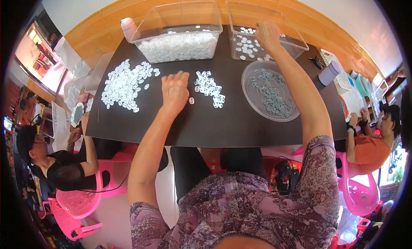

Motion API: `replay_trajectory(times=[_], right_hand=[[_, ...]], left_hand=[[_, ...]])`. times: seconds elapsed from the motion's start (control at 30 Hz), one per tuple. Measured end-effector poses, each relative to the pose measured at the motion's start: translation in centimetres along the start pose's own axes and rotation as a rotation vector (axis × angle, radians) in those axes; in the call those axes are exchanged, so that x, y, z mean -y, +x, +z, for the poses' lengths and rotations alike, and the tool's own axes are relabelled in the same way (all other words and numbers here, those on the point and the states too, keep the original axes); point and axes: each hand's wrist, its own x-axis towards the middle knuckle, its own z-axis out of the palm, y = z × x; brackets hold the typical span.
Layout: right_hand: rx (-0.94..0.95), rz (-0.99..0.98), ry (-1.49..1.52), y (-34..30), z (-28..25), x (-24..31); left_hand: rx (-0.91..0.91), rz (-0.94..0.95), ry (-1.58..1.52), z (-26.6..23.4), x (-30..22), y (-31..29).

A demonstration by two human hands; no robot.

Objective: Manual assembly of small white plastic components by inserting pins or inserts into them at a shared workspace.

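My left hand (pixel 175 89) rests on the dark table with its fingers curled under. Whatever they hold, if anything, is hidden beneath the hand. Beside it lies one small white oval plastic piece with holes (pixel 191 101), and further right a loose cluster of similar white pieces (pixel 209 88). To the left spreads a larger heap of white pieces (pixel 124 84). My right hand (pixel 268 35) reaches over the near wall of a clear plastic bin (pixel 296 45) at the far right, which has scattered white pieces on its bottom. The fingertips there are turned away and hidden.
A round clear tray (pixel 246 88) of grey-green screw-like pieces (pixel 272 92) lies under my right forearm. Another clear bin (pixel 180 17), heaped with white pieces, stands at the back. A pink-white bottle (pixel 128 28) and a lavender cup (pixel 329 73) flank them. People sit left and right.
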Motion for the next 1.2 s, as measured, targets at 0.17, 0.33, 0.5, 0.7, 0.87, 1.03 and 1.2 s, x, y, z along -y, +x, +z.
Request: replay_trajectory(times=[0.17,0.33,0.5,0.7,0.87,1.03,1.2], right_hand=[[-0.096,-0.148,0.034,-0.8,-1.4,1.2],[-0.199,-0.162,0.217,-3.0,-3.2,1.8],[-0.228,-0.216,0.333,-5.6,-4.7,3.7],[-0.241,-0.295,0.46,-8.1,-6.8,5.7],[-0.095,-0.408,0.517,-11.8,-8.3,7.1],[0.005,-0.399,0.605,-15.0,-8.1,8.9],[0.054,-0.36,0.63,-16.5,-8.5,9.6]], left_hand=[[-0.105,0.159,-0.062,2.9,2.1,0.6],[0.227,0.091,-0.048,-0.4,0.6,-0.5],[0.098,0.188,-0.012,-1.3,-1.6,-2.3],[0.197,0.135,-0.019,-2.1,-1.2,-2.7],[-0.031,0.225,-0.098,-3.0,-2.1,-3.3],[-0.072,0.241,-0.198,-2.6,-5.2,-3.4],[-0.099,0.236,-0.265,-1.9,-7.4,-3.4]])
